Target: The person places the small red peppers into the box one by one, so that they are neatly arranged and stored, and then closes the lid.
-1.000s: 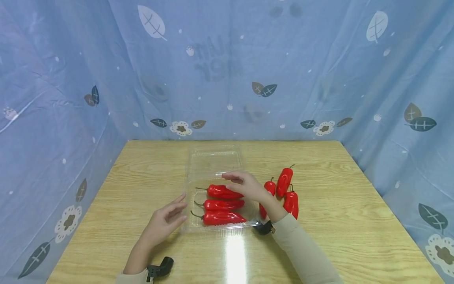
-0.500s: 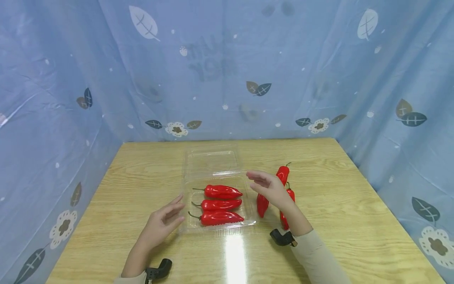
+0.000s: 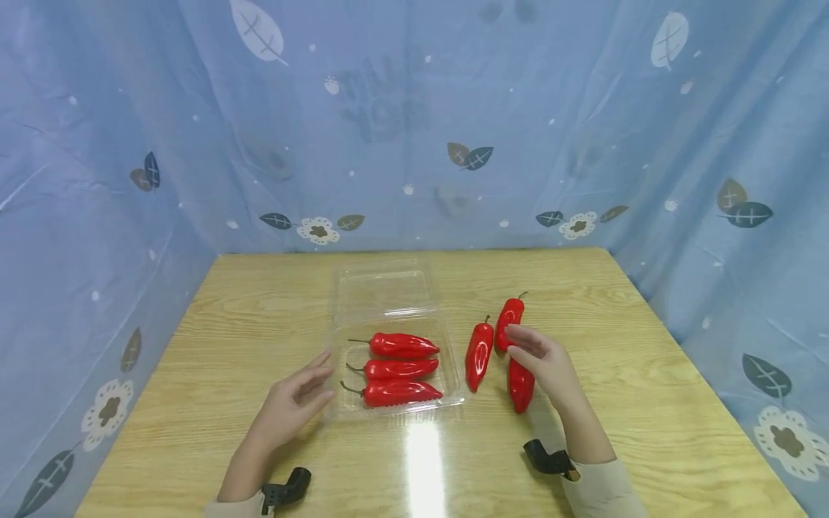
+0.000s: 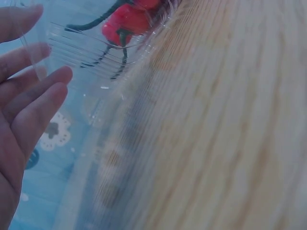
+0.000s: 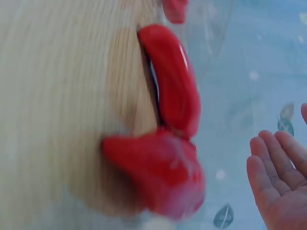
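Three red peppers with green stems, one of them the middle pepper, lie side by side in a clear plastic clamshell box. My left hand is at the box's left side, fingers extended and fingertips right at its wall. Over the loose peppers on the right hovers my right hand, its fingers extended and holding nothing. Beneath it lies a pepper whose stem end is hidden by the hand. Beside that one are a left pepper and a far pepper.
The box's clear lid lies folded back behind it on the wooden table. A blue patterned curtain encloses the back and both sides. A black wrist camera sits below the right hand, another wrist camera by the left.
My right hand has moved from above the peppers in the box rightward to above the loose peppers. The left hand has stayed by the box. The head view has shifted slightly.
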The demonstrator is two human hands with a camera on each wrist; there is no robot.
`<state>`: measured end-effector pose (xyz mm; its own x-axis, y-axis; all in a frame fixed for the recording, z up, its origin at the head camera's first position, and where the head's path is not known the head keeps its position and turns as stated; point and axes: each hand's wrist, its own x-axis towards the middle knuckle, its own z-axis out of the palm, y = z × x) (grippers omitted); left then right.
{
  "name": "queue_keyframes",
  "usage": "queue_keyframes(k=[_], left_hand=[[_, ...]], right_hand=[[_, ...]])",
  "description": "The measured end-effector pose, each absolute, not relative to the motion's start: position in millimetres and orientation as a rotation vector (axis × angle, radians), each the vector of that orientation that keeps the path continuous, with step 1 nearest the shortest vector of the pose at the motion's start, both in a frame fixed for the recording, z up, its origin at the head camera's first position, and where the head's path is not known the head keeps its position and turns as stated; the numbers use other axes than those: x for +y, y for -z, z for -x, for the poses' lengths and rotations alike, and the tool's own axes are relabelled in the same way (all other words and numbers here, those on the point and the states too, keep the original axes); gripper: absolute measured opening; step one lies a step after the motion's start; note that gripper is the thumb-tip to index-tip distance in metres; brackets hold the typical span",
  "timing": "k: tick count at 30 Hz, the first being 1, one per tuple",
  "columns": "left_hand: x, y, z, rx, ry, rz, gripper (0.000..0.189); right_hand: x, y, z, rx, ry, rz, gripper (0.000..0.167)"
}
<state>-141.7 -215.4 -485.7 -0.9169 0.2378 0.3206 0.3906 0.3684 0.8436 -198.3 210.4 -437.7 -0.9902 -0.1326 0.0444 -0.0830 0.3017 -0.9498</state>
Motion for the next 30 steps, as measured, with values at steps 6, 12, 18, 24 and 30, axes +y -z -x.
queue_keyframes(k=[6, 12, 18, 24, 30], left_hand=[[-217, 482, 140, -2.489, 1.578, 0.552, 0.037], [-217, 483, 142, -2.486, 1.6, 0.562, 0.037], [-215, 484, 141, -2.485, 1.625, 0.566, 0.037], [-215, 483, 140, -2.49, 1.631, 0.555, 0.038], [-216, 484, 141, -2.5, 1.597, 0.555, 0.037]], right_hand=[[221, 438, 189, 2.49, 1.836, 0.028, 0.048], [230, 439, 184, 2.478, 1.849, -0.143, 0.048], [237, 443, 184, 2.464, 1.784, -0.225, 0.052], [239, 451, 187, 2.414, 1.74, -0.231, 0.058], [238, 460, 189, 2.407, 1.684, -0.207, 0.063]])
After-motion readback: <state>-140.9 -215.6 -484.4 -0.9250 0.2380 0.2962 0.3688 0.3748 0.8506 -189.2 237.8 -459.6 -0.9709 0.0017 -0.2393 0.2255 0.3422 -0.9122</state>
